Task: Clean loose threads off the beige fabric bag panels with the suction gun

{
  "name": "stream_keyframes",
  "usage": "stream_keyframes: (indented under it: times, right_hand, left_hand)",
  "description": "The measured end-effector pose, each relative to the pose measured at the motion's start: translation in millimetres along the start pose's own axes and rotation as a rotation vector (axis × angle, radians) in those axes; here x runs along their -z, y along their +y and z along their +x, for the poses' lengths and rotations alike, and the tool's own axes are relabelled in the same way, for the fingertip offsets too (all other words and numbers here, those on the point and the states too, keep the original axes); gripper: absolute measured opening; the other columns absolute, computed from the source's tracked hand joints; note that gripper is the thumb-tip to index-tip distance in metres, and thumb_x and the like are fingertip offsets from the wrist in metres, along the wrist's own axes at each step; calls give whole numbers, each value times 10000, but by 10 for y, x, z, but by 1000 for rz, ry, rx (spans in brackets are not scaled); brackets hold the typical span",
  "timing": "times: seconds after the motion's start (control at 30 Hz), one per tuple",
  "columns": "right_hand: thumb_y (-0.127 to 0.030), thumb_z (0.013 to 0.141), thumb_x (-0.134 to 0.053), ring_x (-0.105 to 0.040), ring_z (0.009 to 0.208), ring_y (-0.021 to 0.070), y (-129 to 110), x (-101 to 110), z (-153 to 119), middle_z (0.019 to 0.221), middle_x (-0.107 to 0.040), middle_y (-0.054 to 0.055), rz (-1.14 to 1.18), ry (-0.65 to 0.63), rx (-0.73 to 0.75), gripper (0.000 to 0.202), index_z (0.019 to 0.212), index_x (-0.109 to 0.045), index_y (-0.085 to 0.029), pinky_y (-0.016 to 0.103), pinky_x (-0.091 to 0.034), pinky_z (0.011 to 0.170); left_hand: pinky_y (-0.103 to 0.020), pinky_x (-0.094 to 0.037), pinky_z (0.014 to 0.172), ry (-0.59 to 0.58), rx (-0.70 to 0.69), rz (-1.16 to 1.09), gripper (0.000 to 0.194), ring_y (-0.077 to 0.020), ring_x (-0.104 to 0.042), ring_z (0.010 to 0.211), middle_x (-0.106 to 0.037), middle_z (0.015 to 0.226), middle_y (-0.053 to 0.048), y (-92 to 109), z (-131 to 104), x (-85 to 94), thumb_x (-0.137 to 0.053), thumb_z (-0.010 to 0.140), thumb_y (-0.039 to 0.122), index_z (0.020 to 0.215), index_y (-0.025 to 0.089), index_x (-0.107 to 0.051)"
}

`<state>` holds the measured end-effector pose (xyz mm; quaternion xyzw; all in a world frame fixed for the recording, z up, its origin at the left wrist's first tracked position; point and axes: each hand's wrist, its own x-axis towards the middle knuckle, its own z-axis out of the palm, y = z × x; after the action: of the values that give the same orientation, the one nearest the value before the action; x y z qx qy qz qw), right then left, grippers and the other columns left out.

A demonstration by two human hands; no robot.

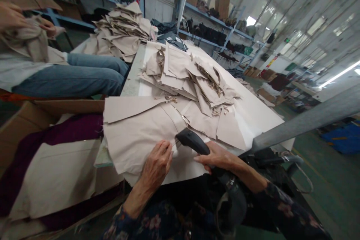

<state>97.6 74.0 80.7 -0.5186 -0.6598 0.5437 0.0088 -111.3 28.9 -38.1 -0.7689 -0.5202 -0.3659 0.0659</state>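
My right hand [218, 156] is wrapped round the handle of a black tool [194, 140] with a thick dark hose running down from it. The tool's head points left, at the edge of a beige fabric piece [135, 135]. My left hand [157, 161] rests palm down on this fabric, its fingers close together but extended, just left of the tool's head. Behind lies a loose heap of beige fabric pieces [182, 71] with darker edges, on the white table [253, 108].
A grey metal bar [303, 116] slants in from the right. A cardboard box [17, 123] with beige and purple cloth stands at the left. Beyond it a seated person in jeans [84, 75] handles fabric, beside another fabric pile [120, 33]. Shelves [213, 17] stand behind.
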Motion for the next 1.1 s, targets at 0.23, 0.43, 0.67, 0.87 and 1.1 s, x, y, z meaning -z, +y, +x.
stream_keyframes:
  times: [0.23, 0.43, 0.67, 0.87, 1.1]
  right_hand:
    - [-399, 788, -619, -510, 416, 100, 60, 150, -136, 488, -546, -33, 37, 120, 46, 268, 812, -564, -138, 207, -445, 435]
    - [-393, 807, -617, -532, 429, 107, 152, 243, -375, 496, -568, -33, 31, 124, 59, 273, 888, -570, -137, 194, -412, 429]
    - [-392, 774, -626, -503, 400, 102, 64, -21, 28, 472, -535, -32, 53, -4, 55, 265, 753, -546, -141, 204, -426, 406]
    - [-387, 785, -605, -516, 416, 103, -80, 158, 102, 486, -560, -22, 66, 224, 120, 254, 768, -543, -142, 200, -437, 419]
    - [-380, 791, -604, -514, 407, 110, -12, 274, -31, 477, -555, -35, 117, 129, 146, 284, 913, -568, -126, 212, -450, 426]
  left_hand:
    - [-423, -485, 961, -24, 22, 0, 223, -276, -521, 1049, -596, 1015, -145, 30, 9, -11, -489, 889, 124, 1079, 71, -592]
    - [-431, -481, 954, -44, 40, -26, 212, -277, -522, 1035, -586, 1008, -150, 31, 6, -3, -487, 888, 124, 1060, 63, -595]
    - [-424, -493, 962, -31, 25, -1, 234, -264, -530, 1063, -600, 1045, -138, -8, 2, -41, -483, 892, 120, 1097, 84, -588]
    - [-422, -488, 969, -28, 58, -12, 235, -257, -546, 1083, -617, 1045, -126, 63, -15, 5, -478, 893, 131, 1097, 117, -594]
    - [-392, -491, 864, -135, 158, -75, 193, -242, -575, 961, -627, 989, -121, -582, 703, 402, -454, 894, 206, 873, 159, -640]
